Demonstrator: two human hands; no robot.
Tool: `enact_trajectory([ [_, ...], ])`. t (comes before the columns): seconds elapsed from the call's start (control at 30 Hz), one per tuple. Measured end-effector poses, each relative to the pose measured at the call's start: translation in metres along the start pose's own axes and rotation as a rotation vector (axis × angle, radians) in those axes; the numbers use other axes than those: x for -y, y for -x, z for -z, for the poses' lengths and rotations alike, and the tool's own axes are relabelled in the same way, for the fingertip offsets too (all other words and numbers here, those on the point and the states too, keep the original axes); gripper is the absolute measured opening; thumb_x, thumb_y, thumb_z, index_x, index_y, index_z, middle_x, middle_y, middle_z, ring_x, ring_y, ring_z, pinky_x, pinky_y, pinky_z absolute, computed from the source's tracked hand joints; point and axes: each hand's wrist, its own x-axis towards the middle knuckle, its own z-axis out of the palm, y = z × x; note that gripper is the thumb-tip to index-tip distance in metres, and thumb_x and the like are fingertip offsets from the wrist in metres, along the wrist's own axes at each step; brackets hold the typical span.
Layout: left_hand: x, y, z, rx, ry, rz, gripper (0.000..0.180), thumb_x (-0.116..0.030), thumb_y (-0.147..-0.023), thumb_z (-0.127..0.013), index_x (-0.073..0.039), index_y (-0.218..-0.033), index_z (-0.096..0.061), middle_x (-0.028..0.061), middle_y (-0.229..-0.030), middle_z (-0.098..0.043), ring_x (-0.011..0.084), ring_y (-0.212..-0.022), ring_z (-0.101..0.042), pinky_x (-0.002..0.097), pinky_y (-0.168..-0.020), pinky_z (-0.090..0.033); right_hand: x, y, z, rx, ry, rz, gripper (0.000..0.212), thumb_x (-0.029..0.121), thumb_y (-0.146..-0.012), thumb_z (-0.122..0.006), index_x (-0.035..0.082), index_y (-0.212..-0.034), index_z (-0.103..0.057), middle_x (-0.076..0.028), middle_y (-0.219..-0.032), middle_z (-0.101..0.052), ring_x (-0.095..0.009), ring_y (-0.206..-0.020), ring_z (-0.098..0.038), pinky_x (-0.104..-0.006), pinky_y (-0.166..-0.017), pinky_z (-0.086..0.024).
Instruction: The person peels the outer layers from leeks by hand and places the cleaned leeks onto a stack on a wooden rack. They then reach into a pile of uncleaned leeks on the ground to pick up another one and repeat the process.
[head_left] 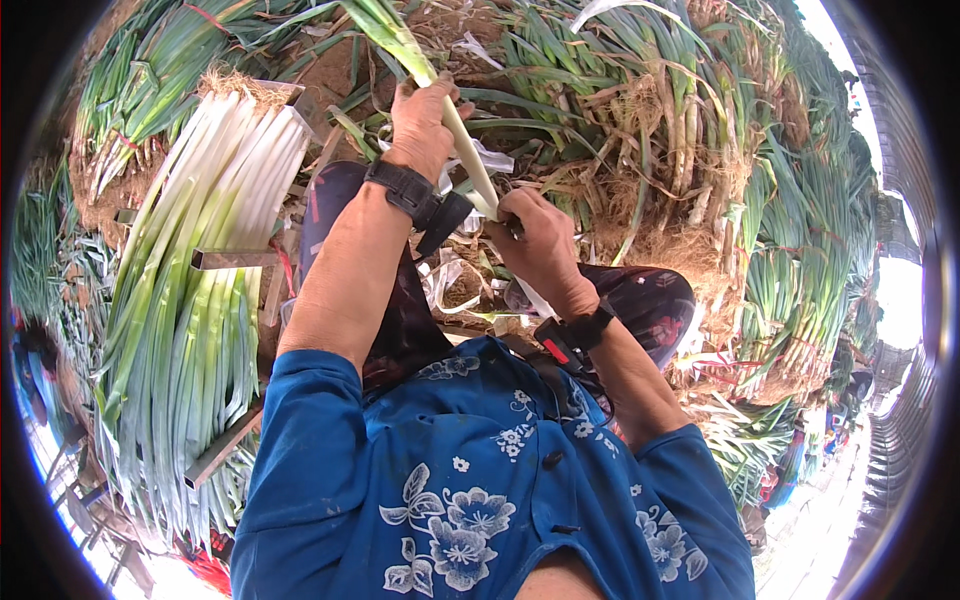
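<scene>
A leek [465,150] slants across the space in front of me, its green leaves up and away, its pale shank toward me. Wrapped round the middle of the shank is my left hand [422,128]. At the near white end, my right hand [540,245] has its fingers curled in a pinch. A thin whitish strip [536,299] hangs just below that hand; its upper end is hidden. Both wrists carry black straps with small devices.
To my left, a thick stack of cleaned leeks [200,220] lies on a metal rack [235,259], roots away from me. Untrimmed leeks with dry leaves and soil [650,130] are heaped ahead and right. Tied leek bundles [790,300] stand farther right. Peeled scraps [455,280] litter the ground between my knees.
</scene>
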Motion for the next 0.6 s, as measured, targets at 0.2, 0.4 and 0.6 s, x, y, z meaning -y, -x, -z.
enact_trajectory([
  [0.2, -0.014, -0.029, 0.014, 0.079, 0.117, -0.036, 0.017, -0.009, -0.09, -0.057, -0.002, -0.103, -0.048, 0.0156, -0.089, -0.056, 0.0287, -0.077, -0.059, 0.0476, -0.076, -0.056, -0.015, 0.01, 0.026, -0.268, -1.153, -0.399, 0.004, 0.005, -0.086, -0.061, 0.007, -0.086, -0.058, -0.006, -0.088, -0.065, -0.015, -0.081, -0.062, -0.0295, -0.08, -0.049],
  [0.4, -0.03, -0.042, 0.035, 0.168, -0.045, -0.216, 0.018, -0.014, -0.09, -0.059, -0.004, -0.101, -0.048, 0.0117, -0.088, -0.053, 0.0258, -0.076, -0.056, 0.0407, -0.07, -0.05, -0.031, 0.044, 0.087, -0.458, -1.435, -0.348, 0.012, 0.018, -0.09, -0.059, 0.009, -0.088, -0.052, -0.005, -0.08, -0.059, -0.02, -0.077, -0.061, -0.0401, -0.082, -0.052],
  [0.6, -0.04, -0.047, 0.042, 0.07, 0.276, -0.081, 0.02, -0.022, -0.089, -0.061, -0.006, -0.097, -0.05, 0.0089, -0.085, -0.051, 0.0243, -0.075, -0.053, 0.041, -0.066, -0.049, -0.056, 0.064, 0.187, -0.503, -1.863, 0.019, 0.01, 0.007, -0.086, -0.061, 0.006, -0.08, -0.053, 0.003, -0.068, -0.043, -0.008, -0.056, -0.038, -0.0251, -0.06, -0.034],
])
